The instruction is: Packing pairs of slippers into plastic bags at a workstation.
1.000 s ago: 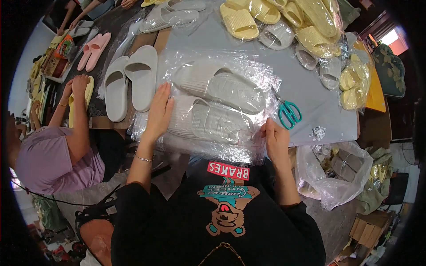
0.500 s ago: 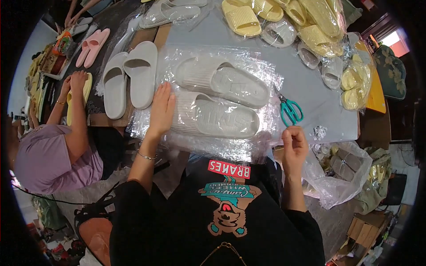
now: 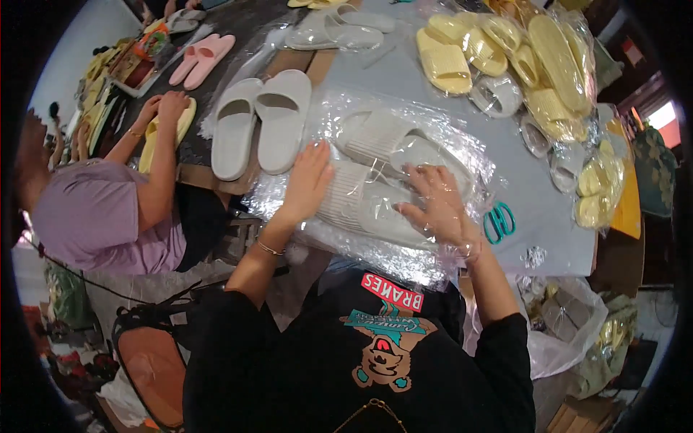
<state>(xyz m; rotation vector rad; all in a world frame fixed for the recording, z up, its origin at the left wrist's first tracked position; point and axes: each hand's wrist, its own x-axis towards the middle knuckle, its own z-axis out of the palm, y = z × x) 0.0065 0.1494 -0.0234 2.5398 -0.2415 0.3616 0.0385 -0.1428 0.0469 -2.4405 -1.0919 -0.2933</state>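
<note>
A pair of grey ribbed slide slippers (image 3: 345, 196) lies side by side on clear plastic bags (image 3: 404, 267), with shiny film over them. My left hand (image 3: 309, 182) rests flat at their toe end, fingers stretched. My right hand (image 3: 437, 206) lies spread over the heel half, and film shows across its wrist. Whether all its fingers are under the film, I cannot tell. Teal-handled scissors (image 3: 499, 222) lie just right of the bags; the blades are hidden. Left of my left hand stands another pair of grey slippers (image 3: 284, 123), unwrapped.
Bagged yellow slippers (image 3: 552, 65) are heaped at the far right, and bagged grey ones (image 3: 336, 30) lie at the back. At left, a co-worker (image 3: 108, 206) handles a yellow slipper (image 3: 184, 126) near pink slippers (image 3: 206, 61). An open plastic sack (image 3: 570, 325) stands below the table's right edge.
My right hand has moved from beside the scissors leftward onto the bagged slippers and spread out. My left hand stays by the toe end. The whole view has shifted slightly.
</note>
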